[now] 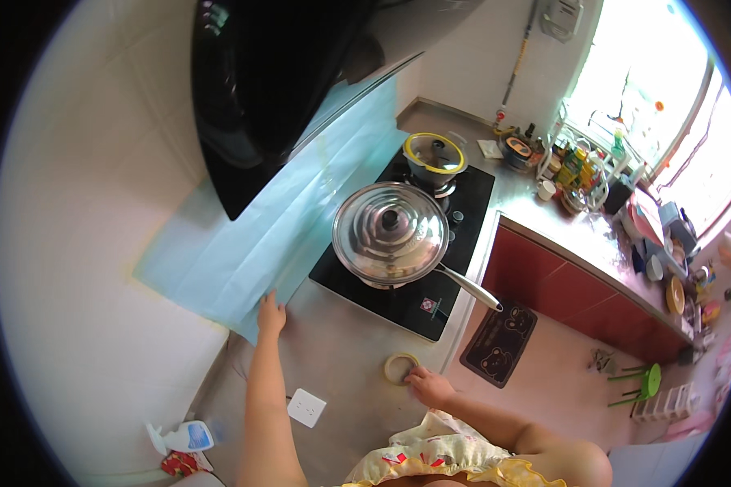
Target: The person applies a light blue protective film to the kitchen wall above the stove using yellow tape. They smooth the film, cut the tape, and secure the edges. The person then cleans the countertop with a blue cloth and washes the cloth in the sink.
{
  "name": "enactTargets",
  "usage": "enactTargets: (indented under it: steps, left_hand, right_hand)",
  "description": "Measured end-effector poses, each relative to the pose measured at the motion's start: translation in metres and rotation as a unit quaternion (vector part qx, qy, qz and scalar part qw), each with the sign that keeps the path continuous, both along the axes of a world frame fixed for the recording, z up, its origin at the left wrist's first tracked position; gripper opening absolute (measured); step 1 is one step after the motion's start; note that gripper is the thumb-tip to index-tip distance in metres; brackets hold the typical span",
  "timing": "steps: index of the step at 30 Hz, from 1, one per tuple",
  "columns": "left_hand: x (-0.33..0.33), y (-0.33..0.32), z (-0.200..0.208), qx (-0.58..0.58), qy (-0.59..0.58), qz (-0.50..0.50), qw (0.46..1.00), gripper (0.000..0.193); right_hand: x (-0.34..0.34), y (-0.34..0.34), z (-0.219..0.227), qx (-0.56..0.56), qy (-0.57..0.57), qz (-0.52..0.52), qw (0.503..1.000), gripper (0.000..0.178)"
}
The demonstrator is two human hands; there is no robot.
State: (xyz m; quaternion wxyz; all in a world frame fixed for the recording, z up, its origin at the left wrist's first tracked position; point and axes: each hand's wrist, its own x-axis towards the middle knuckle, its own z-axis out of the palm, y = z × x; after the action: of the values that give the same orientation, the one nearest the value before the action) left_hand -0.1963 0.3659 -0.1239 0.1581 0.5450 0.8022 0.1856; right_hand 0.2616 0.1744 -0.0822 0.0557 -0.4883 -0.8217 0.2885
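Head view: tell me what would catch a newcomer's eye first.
The shiny domed lid on the pan, mid-picture over the black stove, likely draws the eye first. Next come the black range hood at the top and the pale blue sheet along the wall, the left hand at its lower edge. The right hand touches a tape roll on the counter.

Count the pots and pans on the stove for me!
2: a big silver pan, nearer, and a smaller pot under a yellow-rimmed lid, farther back.

The blue sheet (pixel 227 252) looks smooth, the counter (pixel 345 337) metal, the cooktop (pixel 410 304) glossy.
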Motion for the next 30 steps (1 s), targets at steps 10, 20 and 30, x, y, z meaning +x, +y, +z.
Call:
enactTargets:
  steps: [10,20,30]
  left_hand:
    - [-0.032,-0.052,-0.005,0.054,-0.123,0.066,0.989,0.054]
    - [0.271,-0.163,0.155,0.258,-0.398,0.074,0.877,0.021]
    - [0.518,-0.191,0.339,0.389,-0.292,-0.191,0.853,0.03]
  right_hand:
    - [-0.001,0.014,0.02,-0.048,-0.011,0.033,0.998,0.016]
    - [0.105,0.024,0.14,-0.209,0.626,-0.094,0.745,0.018]
    - [0.278,0.059,0.245,0.161,0.536,0.094,0.823,0.02]
